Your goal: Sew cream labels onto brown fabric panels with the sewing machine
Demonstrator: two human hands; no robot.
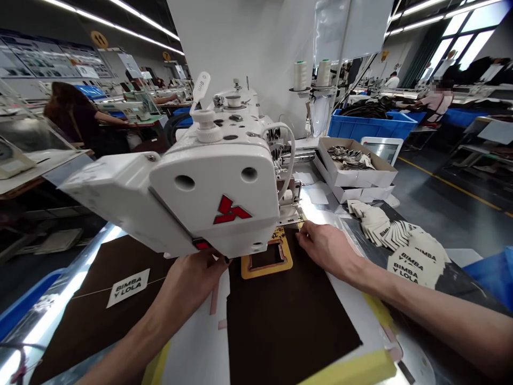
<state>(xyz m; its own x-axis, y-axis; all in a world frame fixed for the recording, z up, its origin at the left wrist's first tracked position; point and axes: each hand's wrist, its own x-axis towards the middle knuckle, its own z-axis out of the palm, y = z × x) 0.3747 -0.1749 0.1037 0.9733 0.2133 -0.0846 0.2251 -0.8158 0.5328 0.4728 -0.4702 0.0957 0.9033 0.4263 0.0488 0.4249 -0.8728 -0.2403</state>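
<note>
Glossy white sewing-machine casing [212, 187]

And there's the sewing machine head [212, 182], straight ahead at the far end of the work table [425, 280]. Right under its near end lies a fabric panel [288, 315], with a frame-shaped template [266, 259] on top. The left hand [196, 280] is at the machine's near edge, the right hand [326, 248] just beside the template! Over on the right, a spread of printed labels [412, 248] sits on the table, and farther along, a cardboard tray [356, 166] with more inside. Behind that, a plastic crate [372, 125]. Thread cones [310, 75] stand beyond the machine, and far left, a co-worker [76, 115] sits at another machine [136, 104].
</note>
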